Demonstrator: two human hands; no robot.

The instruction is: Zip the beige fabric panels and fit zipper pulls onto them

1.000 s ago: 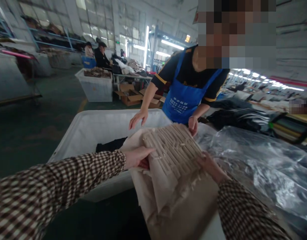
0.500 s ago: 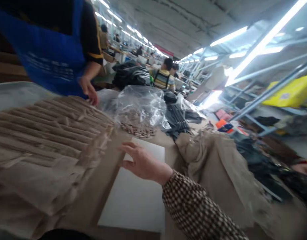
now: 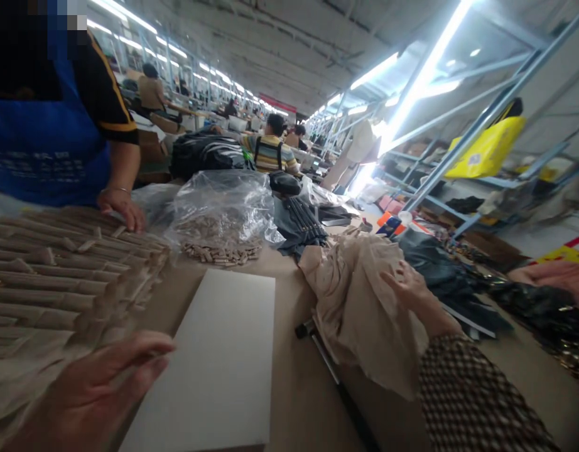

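Observation:
My right hand (image 3: 414,292) is on the right side of a crumpled pile of beige fabric (image 3: 365,295), its fingers apart; whether the fingertips press into the cloth is unclear. At the lower left, my left hand (image 3: 96,389) hovers by the left edge of a white board (image 3: 223,358), fingers loosely curved with a gap to the thumb and nothing visible between them. Between board and fabric lies a hammer-like tool (image 3: 334,373) with a dark head, metal shaft and black grip.
Overlapping beige fabric pieces (image 3: 49,270) cover the left. A co-worker's hand (image 3: 124,207) touches their far edge. Behind the board sits a clear plastic bag (image 3: 223,201) with small beige pieces (image 3: 223,248). Dark garments (image 3: 299,220) and a metal rack (image 3: 478,119) stand farther right.
My right hand has moved from above the white board rightward to the beige fabric. My left hand has come into view at lower left. The tool is now uncovered, and the view has turned right.

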